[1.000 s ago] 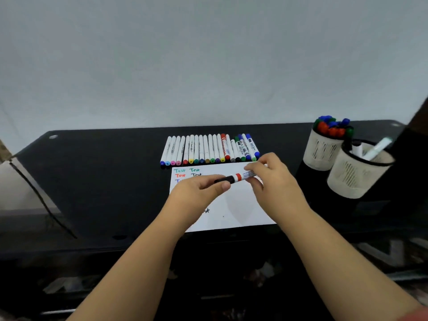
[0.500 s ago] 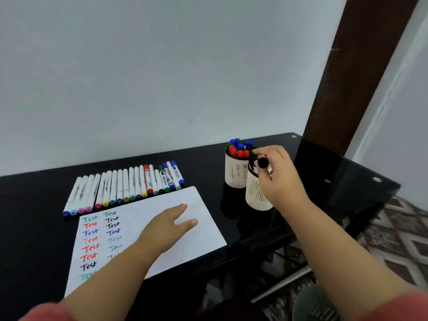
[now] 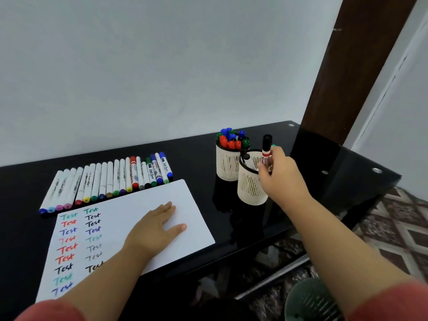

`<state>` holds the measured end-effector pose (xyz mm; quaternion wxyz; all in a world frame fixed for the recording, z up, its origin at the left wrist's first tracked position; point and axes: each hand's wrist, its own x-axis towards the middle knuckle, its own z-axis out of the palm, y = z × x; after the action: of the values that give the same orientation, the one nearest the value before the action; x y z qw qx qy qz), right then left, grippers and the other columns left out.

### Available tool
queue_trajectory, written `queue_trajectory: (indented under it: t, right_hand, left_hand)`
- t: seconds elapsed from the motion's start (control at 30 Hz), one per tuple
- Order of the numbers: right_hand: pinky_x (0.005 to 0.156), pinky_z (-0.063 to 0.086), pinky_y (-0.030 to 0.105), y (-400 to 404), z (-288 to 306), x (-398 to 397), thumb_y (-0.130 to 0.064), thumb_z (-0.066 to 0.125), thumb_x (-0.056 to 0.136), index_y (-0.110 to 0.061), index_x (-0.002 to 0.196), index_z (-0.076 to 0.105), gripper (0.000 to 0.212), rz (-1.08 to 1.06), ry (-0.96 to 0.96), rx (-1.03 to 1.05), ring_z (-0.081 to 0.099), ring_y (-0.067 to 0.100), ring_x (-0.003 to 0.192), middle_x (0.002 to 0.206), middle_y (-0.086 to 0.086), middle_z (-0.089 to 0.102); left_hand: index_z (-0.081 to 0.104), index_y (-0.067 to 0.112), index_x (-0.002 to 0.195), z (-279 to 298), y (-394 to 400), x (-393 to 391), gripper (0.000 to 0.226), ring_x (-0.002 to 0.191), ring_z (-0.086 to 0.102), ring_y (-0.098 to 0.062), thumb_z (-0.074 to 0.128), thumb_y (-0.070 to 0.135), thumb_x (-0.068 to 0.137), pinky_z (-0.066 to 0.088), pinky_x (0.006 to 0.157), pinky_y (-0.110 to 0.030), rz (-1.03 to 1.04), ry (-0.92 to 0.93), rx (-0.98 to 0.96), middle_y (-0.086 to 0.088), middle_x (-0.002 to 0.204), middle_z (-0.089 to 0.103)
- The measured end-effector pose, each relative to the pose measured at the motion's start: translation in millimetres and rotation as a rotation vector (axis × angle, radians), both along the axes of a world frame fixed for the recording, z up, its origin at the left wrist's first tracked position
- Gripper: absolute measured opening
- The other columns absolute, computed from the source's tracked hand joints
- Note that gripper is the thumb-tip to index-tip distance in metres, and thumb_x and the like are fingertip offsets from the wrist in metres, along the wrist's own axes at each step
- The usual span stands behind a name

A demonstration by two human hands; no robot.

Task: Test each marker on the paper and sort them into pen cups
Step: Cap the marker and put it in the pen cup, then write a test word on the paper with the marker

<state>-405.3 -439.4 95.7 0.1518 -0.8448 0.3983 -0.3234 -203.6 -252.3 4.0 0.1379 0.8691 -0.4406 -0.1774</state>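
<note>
The marker (image 3: 266, 148) I was capping over the paper a second ago now stands upright in my right grip (image 3: 276, 169), black cap up, red-banded white barrel pinched between curled fingers and thumb. Half a second back it was level with the cup rim; now it sits a little higher and straighter, its lower end hidden behind my fingers, right at the mouth of the near pen cup (image 3: 251, 184). My reading: this one has been tested and is about to be dropped in, so the sorting step for it is nearly done.

The near cup is a cream plastic cylinder with slotted walls and a dark rim, holding only a pen or two. Just beyond it, touching or nearly so, the far pen cup (image 3: 228, 164) of the same make is packed with red, blue and green caps.

Well to the left of the grip, my left hand (image 3: 157, 228) lies flat with straight fingers on the paper (image 3: 192, 209), as it did half a second ago. The sheet is matte white, with two columns of "Test" scrawls in several colours. Beyond it, a row of untested markers (image 3: 108, 181) lies side by side, smooth white barrels with coloured caps. The worktop (image 3: 324, 158) is glossy black and mirrors the cups.
</note>
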Motion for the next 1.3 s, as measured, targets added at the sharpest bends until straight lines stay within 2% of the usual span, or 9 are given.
queue_trajectory:
  t: [0.13, 0.3, 0.43, 0.53, 0.63, 0.87, 1.0, 1.1, 1.3]
  right_hand:
    - [0.060, 0.039, 0.029, -7.2, 0.6, 3.5, -0.036, 0.051, 0.093, -0.020, 0.102, 0.046, 0.019, -0.019, 0.071, 0.044, 0.055, 0.024, 0.077, 0.091, 0.010, 0.057]
    - [0.063, 0.039, 0.029, -7.8, 14.2, 9.5, -0.044, 0.047, 0.094, -0.020, 0.084, 0.047, 0.026, -0.031, 0.256, 0.048, 0.053, 0.019, 0.081, 0.076, -0.003, 0.053]
    - [0.076, 0.049, 0.035, -3.7, 23.1, 9.5, -0.038, 0.049, 0.094, -0.019, 0.109, 0.048, 0.024, 0.021, 0.231, 0.037, 0.055, 0.017, 0.085, 0.090, -0.005, 0.057]
    - [0.071, 0.051, 0.035, -0.7, 25.6, 8.2, -0.033, 0.049, 0.095, -0.021, 0.118, 0.043, 0.027, 0.040, 0.274, -0.032, 0.058, 0.021, 0.083, 0.097, 0.000, 0.058]
    - [0.069, 0.053, 0.037, -1.3, 26.5, 8.1, -0.030, 0.046, 0.095, -0.020, 0.118, 0.042, 0.025, 0.047, 0.367, -0.078, 0.059, 0.023, 0.081, 0.097, 0.003, 0.061]
    - [0.058, 0.041, 0.028, -5.9, 26.9, 9.6, -0.040, 0.038, 0.098, -0.015, 0.100, 0.052, 0.028, -0.007, 0.474, -0.048, 0.055, 0.017, 0.074, 0.081, 0.000, 0.057]
    - [0.072, 0.045, 0.030, -1.8, 26.9, 8.3, -0.035, 0.042, 0.098, -0.014, 0.117, 0.056, 0.032, 0.003, 0.393, -0.088, 0.056, 0.020, 0.096, 0.104, 0.003, 0.060]
    - [0.087, 0.042, 0.032, 5.7, 27.5, 4.4, -0.031, 0.042, 0.098, -0.015, 0.125, 0.052, 0.034, 0.035, 0.323, -0.176, 0.045, 0.023, 0.115, 0.121, 0.004, 0.054]
    - [0.083, 0.043, 0.035, 25.5, 25.5, 17.1, -0.024, 0.046, 0.096, -0.010, 0.105, 0.059, 0.020, 0.140, 0.229, -0.358, 0.044, 0.024, 0.102, 0.105, 0.005, 0.055]
  left_hand:
    - [0.013, 0.031, 0.150, -0.2, -0.5, 0.8, 0.071, 0.143, 0.006, -0.005, 0.037, 0.061, 0.091, 0.008, 0.116, -0.030, 0.003, -0.007, 0.007, 0.017, 0.156, 0.007]
    - [0.014, 0.030, 0.150, 0.6, -1.2, -0.3, 0.070, 0.144, 0.006, -0.005, 0.037, 0.060, 0.091, 0.008, 0.116, -0.030, 0.001, -0.015, 0.014, 0.016, 0.156, 0.007]
    - [0.014, 0.030, 0.150, 0.4, -0.5, -0.1, 0.069, 0.144, 0.007, -0.006, 0.036, 0.059, 0.091, 0.010, 0.116, -0.031, -0.003, -0.019, 0.015, 0.015, 0.156, 0.008]
    - [0.014, 0.030, 0.150, -0.9, -0.2, 0.4, 0.070, 0.144, 0.008, -0.007, 0.036, 0.061, 0.091, 0.010, 0.116, -0.031, -0.007, -0.021, 0.021, 0.015, 0.156, 0.008]
    - [0.014, 0.030, 0.150, -1.7, -0.3, 0.3, 0.070, 0.144, 0.008, -0.007, 0.036, 0.061, 0.091, 0.011, 0.116, -0.031, -0.006, -0.021, 0.014, 0.015, 0.156, 0.009]
    - [0.014, 0.030, 0.150, 0.8, 0.3, -0.9, 0.070, 0.144, 0.009, -0.007, 0.037, 0.061, 0.091, 0.011, 0.116, -0.031, -0.007, -0.026, 0.017, 0.015, 0.156, 0.009]
    - [0.014, 0.031, 0.150, 1.8, 1.0, -1.6, 0.070, 0.144, 0.009, -0.007, 0.037, 0.061, 0.091, 0.012, 0.116, -0.032, -0.002, -0.030, 0.020, 0.015, 0.157, 0.009]
    - [0.015, 0.030, 0.150, 2.0, 2.4, -4.0, 0.069, 0.144, 0.010, -0.007, 0.035, 0.061, 0.091, 0.012, 0.116, -0.031, 0.008, -0.052, 0.018, 0.014, 0.157, 0.010]
    - [0.016, 0.027, 0.150, 6.0, 4.8, -9.3, 0.068, 0.144, 0.008, -0.010, 0.030, 0.061, 0.093, 0.010, 0.116, -0.031, 0.062, -0.135, 0.027, 0.011, 0.157, 0.009]
